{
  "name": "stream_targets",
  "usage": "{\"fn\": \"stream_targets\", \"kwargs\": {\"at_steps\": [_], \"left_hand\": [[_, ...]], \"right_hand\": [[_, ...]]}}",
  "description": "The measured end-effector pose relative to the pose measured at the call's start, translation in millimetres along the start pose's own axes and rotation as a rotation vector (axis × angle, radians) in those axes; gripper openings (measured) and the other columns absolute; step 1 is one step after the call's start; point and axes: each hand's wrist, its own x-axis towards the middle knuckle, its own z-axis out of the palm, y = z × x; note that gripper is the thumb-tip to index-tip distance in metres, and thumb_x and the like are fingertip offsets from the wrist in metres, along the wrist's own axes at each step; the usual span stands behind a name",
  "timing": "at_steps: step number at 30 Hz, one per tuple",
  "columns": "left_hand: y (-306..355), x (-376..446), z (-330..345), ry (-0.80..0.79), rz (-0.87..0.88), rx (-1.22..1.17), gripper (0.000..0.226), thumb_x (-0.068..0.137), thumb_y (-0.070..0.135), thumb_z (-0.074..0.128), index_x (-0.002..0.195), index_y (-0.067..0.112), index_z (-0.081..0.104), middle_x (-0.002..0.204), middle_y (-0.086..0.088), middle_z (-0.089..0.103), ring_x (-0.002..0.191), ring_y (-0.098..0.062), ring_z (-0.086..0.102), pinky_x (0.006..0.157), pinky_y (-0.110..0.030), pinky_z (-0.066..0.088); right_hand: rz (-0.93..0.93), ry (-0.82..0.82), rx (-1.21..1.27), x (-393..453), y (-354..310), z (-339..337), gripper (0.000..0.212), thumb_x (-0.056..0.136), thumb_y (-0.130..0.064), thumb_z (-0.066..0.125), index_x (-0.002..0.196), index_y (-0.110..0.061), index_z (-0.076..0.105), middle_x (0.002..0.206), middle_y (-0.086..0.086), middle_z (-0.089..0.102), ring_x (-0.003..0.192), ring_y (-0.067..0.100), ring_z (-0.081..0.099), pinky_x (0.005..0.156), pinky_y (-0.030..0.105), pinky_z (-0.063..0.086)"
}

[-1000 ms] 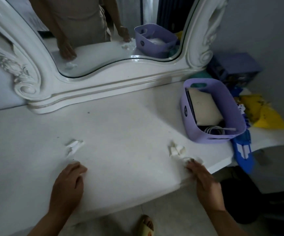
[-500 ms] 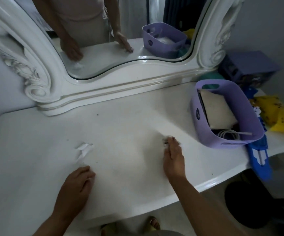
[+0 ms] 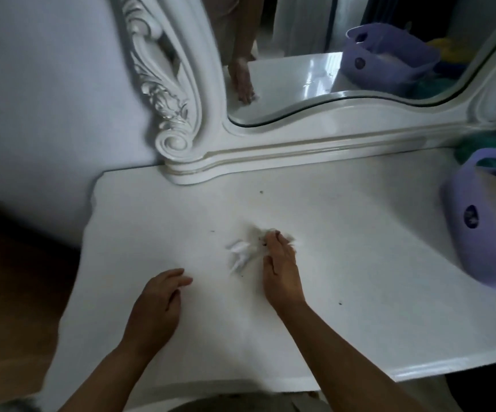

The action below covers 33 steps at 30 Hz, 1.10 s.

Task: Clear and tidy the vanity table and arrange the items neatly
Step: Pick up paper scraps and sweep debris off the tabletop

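Observation:
Small white paper scraps (image 3: 240,253) lie in the middle of the white vanity table (image 3: 359,263). My right hand (image 3: 280,264) rests edge-down on the tabletop, its fingertips against more blurred white scraps (image 3: 263,233) and touching the pile from the right. My left hand (image 3: 159,304) lies palm down near the front left, fingers loosely apart, holding nothing, a hand's width left of the scraps. A few dark crumbs (image 3: 340,303) dot the surface.
A purple plastic basket (image 3: 478,233) holding a beige box stands at the right edge. The carved white mirror frame (image 3: 181,93) runs along the back. The table's front edge (image 3: 419,367) and left edge are close to my arms. Wooden floor shows at the left.
My right hand has swept left across the tabletop, pushing its white scraps up against the scraps near my left hand. The camera view has shifted left.

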Motion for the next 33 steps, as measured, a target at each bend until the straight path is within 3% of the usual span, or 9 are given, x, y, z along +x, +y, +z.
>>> {"fn": "stream_targets", "kwargs": {"at_steps": [4, 7, 10, 13, 16, 20, 24, 29, 33], "left_hand": [[-25.2, 2.4, -18.1, 0.022, -0.037, -0.011, 0.029, 0.081, -0.005, 0.05, 0.099, 0.009, 0.067, 0.116, -0.011, 0.062, 0.109, -0.024, 0.054, 0.094, -0.032, 0.037], [-40.4, 3.6, -29.3, 0.032, -0.018, -0.016, 0.029, 0.08, 0.0, 0.048, 0.1, 0.009, 0.067, 0.116, -0.011, 0.062, 0.108, -0.023, 0.054, 0.094, -0.032, 0.037], [-52.6, 6.5, -37.4, 0.044, -0.011, -0.024, 0.032, 0.08, -0.012, 0.053, 0.102, 0.007, 0.066, 0.117, -0.011, 0.061, 0.108, -0.021, 0.052, 0.095, -0.033, 0.037], [-57.5, 7.9, -39.4, 0.041, 0.008, -0.018, 0.028, 0.081, -0.01, 0.053, 0.101, 0.005, 0.066, 0.116, -0.014, 0.062, 0.108, -0.021, 0.052, 0.095, -0.034, 0.037], [-56.2, 10.1, -37.9, 0.028, 0.039, 0.003, 0.025, 0.082, 0.0, 0.05, 0.101, 0.004, 0.066, 0.114, -0.016, 0.063, 0.108, -0.029, 0.056, 0.094, -0.034, 0.037], [-43.3, 14.0, -30.3, 0.007, 0.05, -0.027, 0.031, 0.08, 0.007, 0.044, 0.103, 0.004, 0.065, 0.116, -0.014, 0.062, 0.11, -0.029, 0.055, 0.094, -0.032, 0.036], [-27.2, 17.6, -15.1, -0.031, 0.076, -0.062, 0.028, 0.084, -0.002, 0.048, 0.106, 0.006, 0.064, 0.119, -0.013, 0.06, 0.114, -0.026, 0.052, 0.096, -0.031, 0.034], [-4.1, 16.1, -1.0, -0.049, 0.121, -0.107, 0.03, 0.085, -0.006, 0.048, 0.107, 0.007, 0.064, 0.121, -0.011, 0.06, 0.112, -0.014, 0.048, 0.098, -0.029, 0.033], [3.4, 11.9, 5.2, -0.062, 0.143, -0.1, 0.032, 0.085, -0.006, 0.049, 0.11, 0.01, 0.063, 0.121, -0.009, 0.059, 0.114, -0.015, 0.048, 0.099, -0.027, 0.032]], "right_hand": [[-0.008, -0.07, 0.026, 2.0, -22.7, 32.0, 0.045, 0.088, -0.024, 0.037, 0.131, -0.015, 0.047, 0.136, 0.0, 0.05, 0.132, 0.011, 0.032, 0.112, 0.033, 0.025], [-0.043, -0.057, -0.027, 1.7, -39.1, 52.7, 0.033, 0.086, -0.023, 0.055, 0.119, -0.018, 0.054, 0.127, -0.002, 0.053, 0.121, 0.015, 0.041, 0.093, 0.021, 0.031], [-0.07, -0.009, -0.132, -2.7, -48.9, 74.7, 0.029, 0.081, -0.023, 0.059, 0.11, -0.024, 0.057, 0.125, -0.008, 0.053, 0.114, 0.015, 0.044, 0.082, 0.02, 0.035], [-0.125, -0.064, -0.129, -15.5, -53.1, 94.2, 0.027, 0.081, -0.012, 0.056, 0.104, -0.024, 0.063, 0.123, -0.006, 0.058, 0.114, 0.016, 0.049, 0.085, 0.021, 0.041], [-0.341, -0.173, -0.145, -32.8, -46.0, 99.6, 0.021, 0.08, -0.008, 0.06, 0.094, -0.02, 0.072, 0.11, -0.002, 0.069, 0.11, 0.011, 0.055, 0.091, 0.025, 0.047], [-0.455, -0.284, -0.175, -47.0, -25.0, 72.0, 0.018, 0.083, -0.008, 0.059, 0.091, -0.017, 0.073, 0.105, -0.002, 0.072, 0.112, 0.007, 0.055, 0.098, 0.019, 0.041], [-0.361, -0.132, -0.169, -48.5, 0.2, 19.7, 0.021, 0.085, -0.017, 0.053, 0.091, -0.016, 0.073, 0.108, -0.001, 0.071, 0.111, 0.008, 0.057, 0.095, 0.015, 0.042], [-0.152, 0.085, -0.173, -47.2, 39.6, -51.9, 0.028, 0.085, -0.022, 0.049, 0.099, -0.015, 0.072, 0.116, -0.003, 0.064, 0.116, 0.002, 0.051, 0.103, 0.011, 0.033], [0.053, 0.272, -0.207, -48.2, 50.9, -79.5, 0.03, 0.088, -0.002, 0.052, 0.113, -0.011, 0.065, 0.129, 0.004, 0.058, 0.125, 0.017, 0.047, 0.1, 0.011, 0.027]]}}
